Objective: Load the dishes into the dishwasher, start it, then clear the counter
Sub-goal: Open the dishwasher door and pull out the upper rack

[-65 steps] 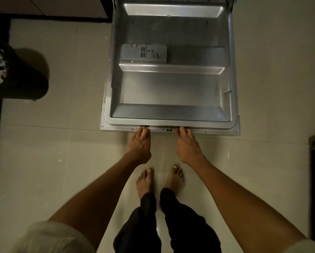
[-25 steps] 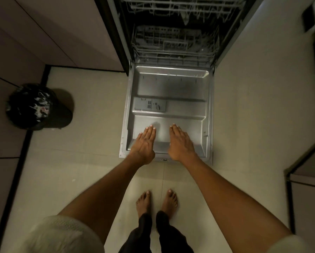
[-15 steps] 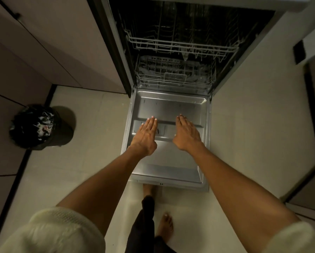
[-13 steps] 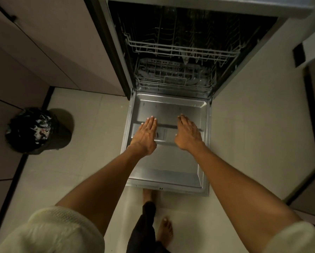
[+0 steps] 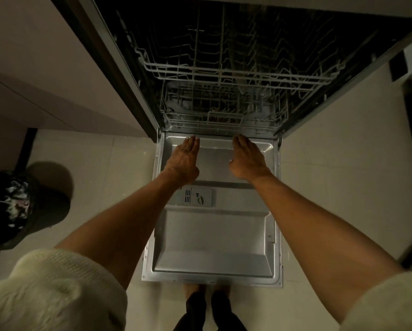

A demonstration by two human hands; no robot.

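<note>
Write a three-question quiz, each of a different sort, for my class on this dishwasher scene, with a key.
1. True or false: the door lies fully open and flat.
2. Multiple choice: where do both hands reach? A) the door's near edge B) the lower rack's front C) the bin
3. Fill in: the detergent dispenser sits on the door, nearest the ____ forearm.

Key:
1. True.
2. B: the left hand and right hand stretch flat-fingered over the door, fingertips at the rack's front edge; neither grips anything yet.
3. Left.
</note>
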